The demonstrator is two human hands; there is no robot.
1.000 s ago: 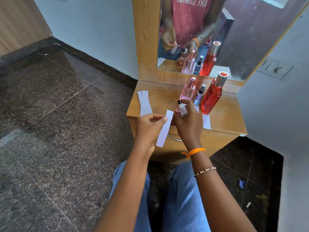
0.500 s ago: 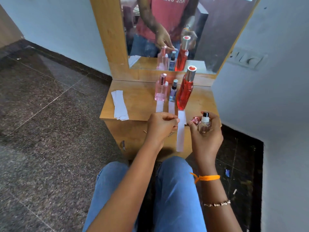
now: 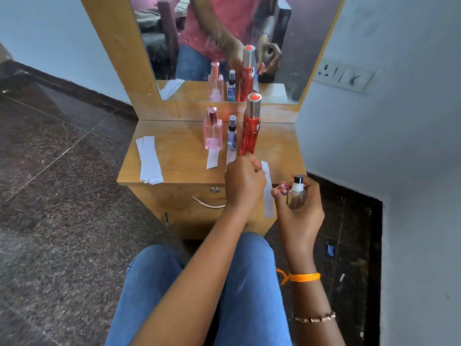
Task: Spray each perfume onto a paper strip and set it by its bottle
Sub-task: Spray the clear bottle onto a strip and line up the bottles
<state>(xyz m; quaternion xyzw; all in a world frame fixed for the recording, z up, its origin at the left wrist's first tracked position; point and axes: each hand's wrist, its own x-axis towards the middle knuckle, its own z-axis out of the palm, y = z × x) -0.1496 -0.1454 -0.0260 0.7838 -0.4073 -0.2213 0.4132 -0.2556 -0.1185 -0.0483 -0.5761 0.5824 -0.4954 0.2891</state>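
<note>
While seated at a wooden surface, a person holds a paper strip beside a small clear bottle.
Left hand pinches the strip; right hand grips the clear bottle and a pink cap. Behind the left hand stands a tall red bottle; left of it, a small purple bottle and a pink bottle, then spare strips.

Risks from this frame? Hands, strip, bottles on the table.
1. The right hand grips the small clear spray bottle and also pinches its pink cap; the cap may slip and drop to the floor.
2. The left hand holds the white paper strip right beside the tall red perfume bottle; a nudge could topple it.
3. The strip hangs past the wooden table edge, close to the nozzle; spray may miss or wet the fingers.
</note>
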